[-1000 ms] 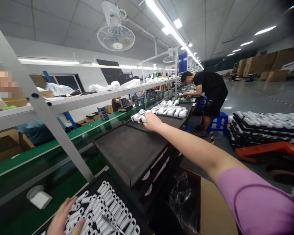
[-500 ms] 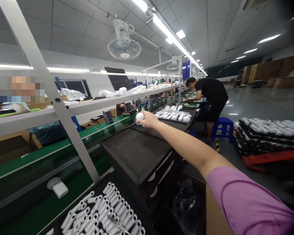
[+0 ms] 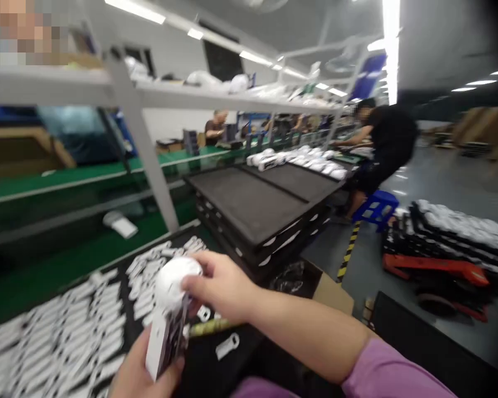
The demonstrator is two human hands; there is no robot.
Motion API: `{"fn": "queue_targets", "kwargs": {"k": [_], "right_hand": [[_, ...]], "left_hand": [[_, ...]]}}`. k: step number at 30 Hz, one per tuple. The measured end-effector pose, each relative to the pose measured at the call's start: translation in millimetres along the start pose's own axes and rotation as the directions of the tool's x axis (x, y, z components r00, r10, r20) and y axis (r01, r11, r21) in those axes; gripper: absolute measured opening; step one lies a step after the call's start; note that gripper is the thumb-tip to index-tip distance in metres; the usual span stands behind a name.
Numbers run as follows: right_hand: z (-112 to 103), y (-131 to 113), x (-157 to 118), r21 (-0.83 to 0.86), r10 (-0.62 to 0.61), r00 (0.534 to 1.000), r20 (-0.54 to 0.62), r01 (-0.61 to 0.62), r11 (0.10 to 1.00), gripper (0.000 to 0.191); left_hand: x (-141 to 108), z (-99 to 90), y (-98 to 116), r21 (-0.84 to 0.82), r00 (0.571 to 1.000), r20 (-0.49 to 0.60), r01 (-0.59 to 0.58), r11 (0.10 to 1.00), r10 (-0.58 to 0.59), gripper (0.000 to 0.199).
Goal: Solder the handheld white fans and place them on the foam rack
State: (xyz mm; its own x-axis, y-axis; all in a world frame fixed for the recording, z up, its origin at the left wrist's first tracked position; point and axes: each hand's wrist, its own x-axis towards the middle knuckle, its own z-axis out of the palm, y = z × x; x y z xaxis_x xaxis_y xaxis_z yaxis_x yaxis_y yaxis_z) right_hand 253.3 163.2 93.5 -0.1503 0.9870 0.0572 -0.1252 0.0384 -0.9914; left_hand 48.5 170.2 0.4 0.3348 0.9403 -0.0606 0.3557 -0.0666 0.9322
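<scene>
My right hand (image 3: 219,287) grips a round white dome-shaped device (image 3: 176,282) close in front of me. My left hand (image 3: 145,367) holds an upright white printed box (image 3: 166,337), and the device sits at the box's top end. Both are above a black tray (image 3: 120,287) covered with many small white plastic parts. One loose white part (image 3: 227,346) and a yellowish tube (image 3: 209,327) lie just under my right wrist.
A stack of dark trays (image 3: 253,204) stands beyond my hands, with rows of white devices (image 3: 299,157) past it. A green conveyor (image 3: 66,188) runs left under a white shelf. A co-worker in black (image 3: 388,138) bends at the line. Stacked trays on a red pallet jack (image 3: 435,265) stand at right.
My right hand has come back from the far tray with the white device, now near my left hand. My left hand has raised the white box. The view has tilted and dropped.
</scene>
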Motion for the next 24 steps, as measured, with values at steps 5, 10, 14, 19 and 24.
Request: {"fn": "queue_targets", "kwargs": {"k": [5, 10, 14, 19, 24], "right_hand": [[-11.0, 63.8, 11.3, -0.593, 0.032, 0.999, -0.028, -0.042, 0.804, 0.064], [-27.2, 96.3, 16.5, -0.978, 0.071, 0.997, 0.044, 0.028, 0.204, 0.027], [-17.9, 101.7, 14.2, -1.000, 0.147, 0.989, -0.006, -0.009, 0.017, 0.020], [-5.9, 106.1, 16.7, -0.990, 0.179, 0.979, -0.103, -0.083, -0.116, 0.030], [-8.1, 110.1, 22.4, -0.989, 0.213, 0.972, -0.100, -0.073, -0.128, 0.029]], "left_hand": [[-37.2, -30.0, -1.6, -0.554, 0.981, 0.026, 0.176, 0.814, -0.194, 0.039], [-53.3, -57.9, -23.7, -0.672, 0.953, -0.247, -0.039, 0.740, -0.174, 0.036], [-56.9, -65.8, -27.8, -0.684, 0.938, -0.286, -0.057, 0.727, -0.195, 0.039], [-47.6, -55.3, -27.1, -0.680, 0.943, -0.267, -0.037, 0.732, -0.201, 0.038], [-35.7, -45.4, -20.9, -0.657, 0.964, -0.197, 0.007, 0.754, -0.181, 0.038]]}}
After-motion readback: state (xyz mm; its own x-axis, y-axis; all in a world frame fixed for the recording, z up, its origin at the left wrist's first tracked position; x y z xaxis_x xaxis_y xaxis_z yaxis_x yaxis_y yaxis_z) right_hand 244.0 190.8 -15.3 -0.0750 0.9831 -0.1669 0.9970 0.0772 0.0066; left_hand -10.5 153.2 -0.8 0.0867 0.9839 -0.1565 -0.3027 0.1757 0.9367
